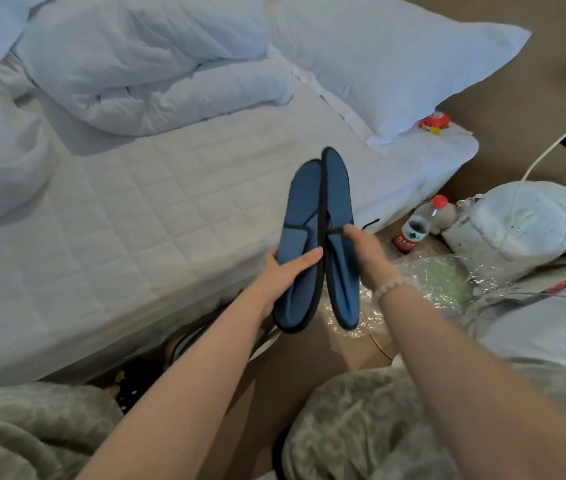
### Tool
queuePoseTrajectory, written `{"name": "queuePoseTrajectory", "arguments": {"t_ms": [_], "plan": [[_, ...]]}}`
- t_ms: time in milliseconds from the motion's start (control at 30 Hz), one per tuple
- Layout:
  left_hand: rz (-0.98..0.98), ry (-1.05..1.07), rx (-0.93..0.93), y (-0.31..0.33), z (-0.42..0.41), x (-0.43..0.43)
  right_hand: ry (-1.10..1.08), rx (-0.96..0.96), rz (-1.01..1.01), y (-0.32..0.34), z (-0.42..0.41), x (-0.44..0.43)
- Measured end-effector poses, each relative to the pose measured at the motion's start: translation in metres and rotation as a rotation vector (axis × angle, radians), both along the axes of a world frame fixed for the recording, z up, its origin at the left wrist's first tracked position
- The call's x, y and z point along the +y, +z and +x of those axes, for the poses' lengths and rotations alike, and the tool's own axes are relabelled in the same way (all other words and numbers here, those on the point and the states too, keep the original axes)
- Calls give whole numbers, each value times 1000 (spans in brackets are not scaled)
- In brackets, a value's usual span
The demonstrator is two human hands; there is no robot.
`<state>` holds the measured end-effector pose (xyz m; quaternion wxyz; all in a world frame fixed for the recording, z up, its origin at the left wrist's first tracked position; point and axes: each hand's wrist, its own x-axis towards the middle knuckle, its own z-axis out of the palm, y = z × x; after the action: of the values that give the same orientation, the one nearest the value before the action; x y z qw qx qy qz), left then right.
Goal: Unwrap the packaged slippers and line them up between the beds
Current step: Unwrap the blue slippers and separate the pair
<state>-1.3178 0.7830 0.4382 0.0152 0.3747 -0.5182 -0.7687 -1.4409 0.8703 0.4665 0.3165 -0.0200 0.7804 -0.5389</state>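
Together, left hand (285, 275) and right hand (368, 254) grip flat blue slippers (304, 199).

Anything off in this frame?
Minor clutter only: a water bottle leans tilted beside the bed, with crumpled clear wrapping next to it. The blue slippers look intact, one in the left hand, one in the right hand.

A white quilted bed (170, 209) with rumpled duvet (143, 74) and pillow (396, 64) stands on brown floor (309, 362).
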Motion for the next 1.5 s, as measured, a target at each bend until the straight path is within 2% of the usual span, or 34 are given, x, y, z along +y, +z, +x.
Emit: {"name": "queuePoseTrajectory", "arguments": {"t_ms": [200,267,333,433,567,667,800,867,967,1067,1100,1133,1167,1200,1233,1300,1400,1500], "plan": [[-304,135,-76,40,-54,-19,220,499,285,92,-68,-2],[-323,153,-59,49,-73,-14,287,569,375,114,-86,2],[-253,170,-37,49,-92,-1,338,599,451,122,-98,9],[-105,217,-18,35,-108,27,333,522,488,105,-118,28],[12,243,-91,11,-115,51,137,288,335,44,-123,59],[-77,214,-190,-14,-120,54,66,144,154,-8,-108,73],[-244,28,-270,-51,-123,47,24,-56,-31,-60,-105,83],[-285,-40,-302,-72,-123,44,25,-144,-44,-85,-107,86],[-325,-28,-336,-92,-119,47,-7,-282,-40,-118,-104,89],[-337,-23,-401,-107,-112,58,-167,-438,-123,-142,-96,94],[-322,-20,-423,-114,-107,62,-262,-424,-91,-150,-93,97],[-301,-8,-445,-120,-99,64,-332,-317,32,-159,-90,102],[-276,10,-466,-125,-91,66,-315,-107,251,-166,-88,109],[-261,30,-485,-130,-83,65,-182,144,515,-174,-87,118],[-257,42,-508,-134,-74,63,44,381,721,-183,-86,125],[-264,45,-545,-140,-61,54,540,675,917,-199,-92,131],[-283,6,-545,-146,-54,38,1028,942,1008,-227,-110,115],[-291,-26,-569,-149,-56,26,1298,981,997,-251,-119,100]]}}
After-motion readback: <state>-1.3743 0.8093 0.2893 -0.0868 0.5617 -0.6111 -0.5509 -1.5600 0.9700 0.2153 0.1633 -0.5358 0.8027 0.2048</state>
